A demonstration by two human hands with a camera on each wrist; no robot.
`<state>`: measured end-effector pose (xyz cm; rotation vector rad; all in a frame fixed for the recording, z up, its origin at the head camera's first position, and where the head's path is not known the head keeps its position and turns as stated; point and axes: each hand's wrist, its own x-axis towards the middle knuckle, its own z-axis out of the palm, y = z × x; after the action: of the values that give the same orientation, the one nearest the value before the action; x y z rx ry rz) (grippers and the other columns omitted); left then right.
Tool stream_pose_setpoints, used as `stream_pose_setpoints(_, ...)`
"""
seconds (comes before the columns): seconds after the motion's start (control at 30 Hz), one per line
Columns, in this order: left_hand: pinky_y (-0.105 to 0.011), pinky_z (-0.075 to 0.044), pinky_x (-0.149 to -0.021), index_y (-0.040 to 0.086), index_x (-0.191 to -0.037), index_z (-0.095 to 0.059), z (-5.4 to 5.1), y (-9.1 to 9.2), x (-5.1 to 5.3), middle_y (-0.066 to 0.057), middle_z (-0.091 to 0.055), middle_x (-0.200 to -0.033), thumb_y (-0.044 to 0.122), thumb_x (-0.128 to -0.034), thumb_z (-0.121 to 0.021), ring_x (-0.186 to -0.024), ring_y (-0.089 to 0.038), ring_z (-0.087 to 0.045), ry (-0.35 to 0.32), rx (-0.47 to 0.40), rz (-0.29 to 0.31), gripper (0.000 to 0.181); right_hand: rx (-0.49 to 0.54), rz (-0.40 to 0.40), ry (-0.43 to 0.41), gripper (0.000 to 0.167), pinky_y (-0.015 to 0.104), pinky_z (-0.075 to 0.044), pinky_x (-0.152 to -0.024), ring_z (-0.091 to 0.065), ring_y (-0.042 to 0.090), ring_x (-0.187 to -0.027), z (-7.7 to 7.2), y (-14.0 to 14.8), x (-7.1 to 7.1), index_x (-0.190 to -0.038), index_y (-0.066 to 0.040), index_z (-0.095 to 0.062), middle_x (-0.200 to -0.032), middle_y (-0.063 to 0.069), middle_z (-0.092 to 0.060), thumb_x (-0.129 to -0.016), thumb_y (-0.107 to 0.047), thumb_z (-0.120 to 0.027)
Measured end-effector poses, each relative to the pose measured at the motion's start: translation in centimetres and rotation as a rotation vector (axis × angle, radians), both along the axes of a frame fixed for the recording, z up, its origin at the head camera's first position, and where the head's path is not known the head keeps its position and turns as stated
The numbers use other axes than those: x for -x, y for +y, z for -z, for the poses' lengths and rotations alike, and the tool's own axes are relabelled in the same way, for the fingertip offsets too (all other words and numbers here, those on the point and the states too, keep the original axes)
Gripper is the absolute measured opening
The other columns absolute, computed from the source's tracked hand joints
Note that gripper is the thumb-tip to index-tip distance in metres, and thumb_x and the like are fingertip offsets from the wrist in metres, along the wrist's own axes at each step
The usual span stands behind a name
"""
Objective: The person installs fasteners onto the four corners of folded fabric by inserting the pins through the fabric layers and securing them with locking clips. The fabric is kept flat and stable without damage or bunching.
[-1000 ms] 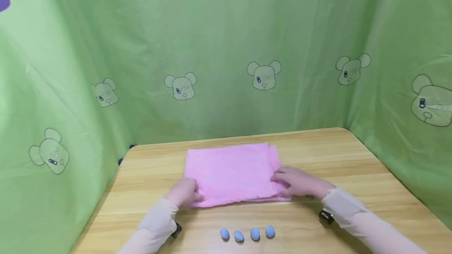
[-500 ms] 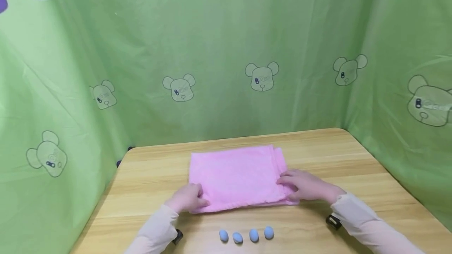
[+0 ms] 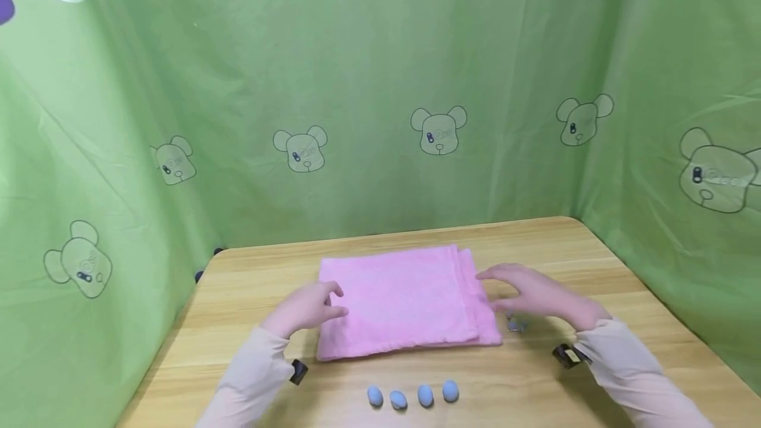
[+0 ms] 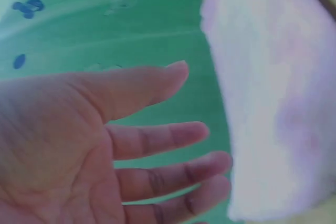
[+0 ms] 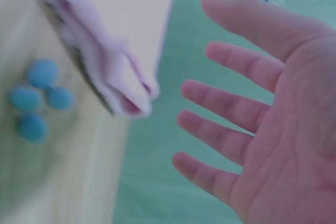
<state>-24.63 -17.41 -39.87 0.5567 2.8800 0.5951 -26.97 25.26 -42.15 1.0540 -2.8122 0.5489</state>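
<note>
A pink towel [image 3: 398, 302] lies folded flat on the wooden table, its layers slightly offset along the right side. Over its left edge hovers my left hand [image 3: 309, 308], fingers spread and holding nothing. My right hand [image 3: 532, 290] is raised at the towel's right edge, thumb and fingers apart. In the left wrist view the left hand [image 4: 121, 140] shows its palm, with the towel [image 4: 268, 103] beyond the fingertips. The right wrist view has the right hand [image 5: 273, 98] with extended fingers, apart from the towel's folded corner [image 5: 126, 87].
Several small blue egg-shaped pieces [image 3: 425, 395] stand in a row in front of the towel. A small blue and shiny object [image 3: 514, 325], too small to identify, lies just right of it. Green curtains [image 3: 380, 84] surround the table [image 3: 238, 296] on the back and sides.
Both hands have let go of the towel's near corners and lifted away. Before that, the towel shifted slightly to the right and toward me.
</note>
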Motion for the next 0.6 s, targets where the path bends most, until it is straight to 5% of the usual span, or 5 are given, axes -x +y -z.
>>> stream_pose_setpoints(0.17,-0.039,-0.053,-0.079,0.006,-0.114,-0.064,-1.6,1.7,0.2,-0.011,-0.068,-0.101,0.024,-0.0881,-0.070,-0.093,-0.026,-0.064,0.122,-0.091,0.086,0.032,0.033,0.064,0.020,0.044,0.053,-0.049,-0.095,-0.062,0.036,-0.112,-0.9,1.4,-0.3,-0.123,-0.005,-0.063,-0.121,0.014,-0.067,-0.084,-0.022,-0.074)
stream_pose_setpoints(0.37,-0.037,-0.053,-0.085,0.008,-0.117,-0.064,-1.6,4.1,0.3,-0.008,-0.068,-0.109,0.023,-0.0878,-0.071,-0.100,-0.025,-0.064,0.205,-0.123,0.225,0.033,0.038,0.079,-0.009,0.030,0.042,-0.055,-0.083,-0.065,0.024,-0.093,-0.5,2.3,0.1,-0.109,-0.005,-0.068,-0.102,0.007,-0.071,-0.082,-0.016,-0.074)
stream_pose_setpoints(0.6,-0.026,-0.051,-0.091,0.012,-0.124,-0.064,-0.5,8.2,0.8,-0.004,-0.068,-0.117,0.025,-0.0876,-0.071,-0.105,-0.019,-0.063,0.131,-0.108,0.359,0.039,0.046,0.002,-0.152,0.018,0.038,-0.055,-0.077,-0.062,0.019,-0.085,1.5,2.5,0.7,-0.094,-0.008,-0.069,-0.093,0.005,-0.069,-0.078,0.000,-0.069)
